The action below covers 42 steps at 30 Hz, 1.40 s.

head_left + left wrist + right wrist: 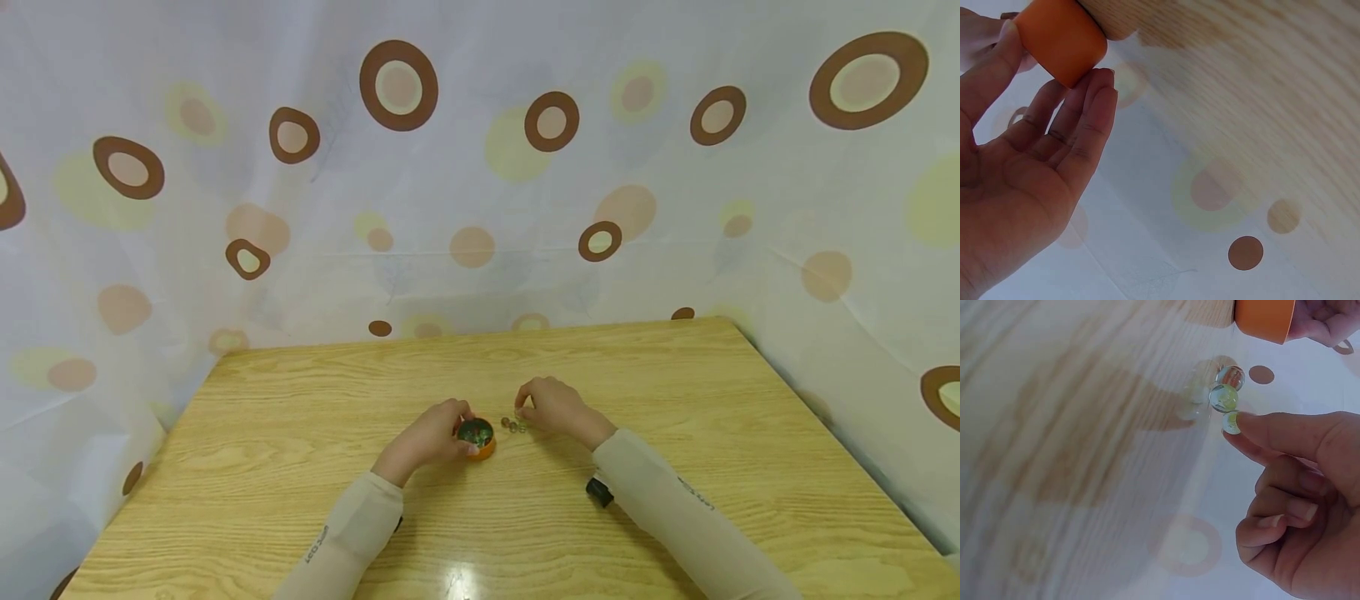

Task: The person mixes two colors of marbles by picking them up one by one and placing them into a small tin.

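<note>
My left hand (435,432) grips a small round orange cup (483,451) on the table, thumb on the near side and fingers on the far side. Dark greenish contents show inside the cup, too small to make out. The left wrist view shows its smooth orange wall (1063,40) between thumb and fingertips. Just right of the cup, a few clear glass marbles lie close together: one with a reddish-brown swirl (1230,377) and one with a yellow-green swirl (1224,398). My right hand (557,406) pinches a yellow-green marble (1230,423) beside them between thumb and index finger, other fingers curled.
The light wood-grain table (300,400) lies under both hands. A pale curtain (450,183) with brown and yellow circles stands behind the table and along its sides. A black device (599,492) sits under the right wrist.
</note>
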### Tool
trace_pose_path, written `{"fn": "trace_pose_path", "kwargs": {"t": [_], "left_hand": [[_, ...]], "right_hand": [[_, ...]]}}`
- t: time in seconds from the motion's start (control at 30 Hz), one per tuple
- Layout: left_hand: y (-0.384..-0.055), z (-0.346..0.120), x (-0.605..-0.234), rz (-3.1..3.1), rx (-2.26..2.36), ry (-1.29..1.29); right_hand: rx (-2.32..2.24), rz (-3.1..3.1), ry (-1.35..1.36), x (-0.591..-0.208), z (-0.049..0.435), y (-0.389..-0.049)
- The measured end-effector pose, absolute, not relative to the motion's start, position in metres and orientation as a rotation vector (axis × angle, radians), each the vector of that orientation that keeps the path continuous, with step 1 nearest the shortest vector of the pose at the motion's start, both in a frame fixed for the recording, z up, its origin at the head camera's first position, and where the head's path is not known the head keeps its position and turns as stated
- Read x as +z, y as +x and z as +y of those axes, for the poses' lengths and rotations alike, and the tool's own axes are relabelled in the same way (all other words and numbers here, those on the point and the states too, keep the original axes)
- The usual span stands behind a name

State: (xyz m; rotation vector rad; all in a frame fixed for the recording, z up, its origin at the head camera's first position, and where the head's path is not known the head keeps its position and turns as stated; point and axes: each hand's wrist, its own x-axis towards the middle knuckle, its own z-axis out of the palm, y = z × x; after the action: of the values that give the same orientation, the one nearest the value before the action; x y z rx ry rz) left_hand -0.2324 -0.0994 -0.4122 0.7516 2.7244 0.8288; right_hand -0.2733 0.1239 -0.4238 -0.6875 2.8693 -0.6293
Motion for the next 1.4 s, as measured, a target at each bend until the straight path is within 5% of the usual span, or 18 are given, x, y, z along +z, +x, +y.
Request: {"fn": "trace_pose_path", "kwargs": {"t": [1.4], "left_hand": [[-0.234, -0.101, -0.415, 2.706, 0.848, 0.733]], "right_hand": [[-0.728, 2.837, -0.963, -0.399, 0.098, -0.242]]}}
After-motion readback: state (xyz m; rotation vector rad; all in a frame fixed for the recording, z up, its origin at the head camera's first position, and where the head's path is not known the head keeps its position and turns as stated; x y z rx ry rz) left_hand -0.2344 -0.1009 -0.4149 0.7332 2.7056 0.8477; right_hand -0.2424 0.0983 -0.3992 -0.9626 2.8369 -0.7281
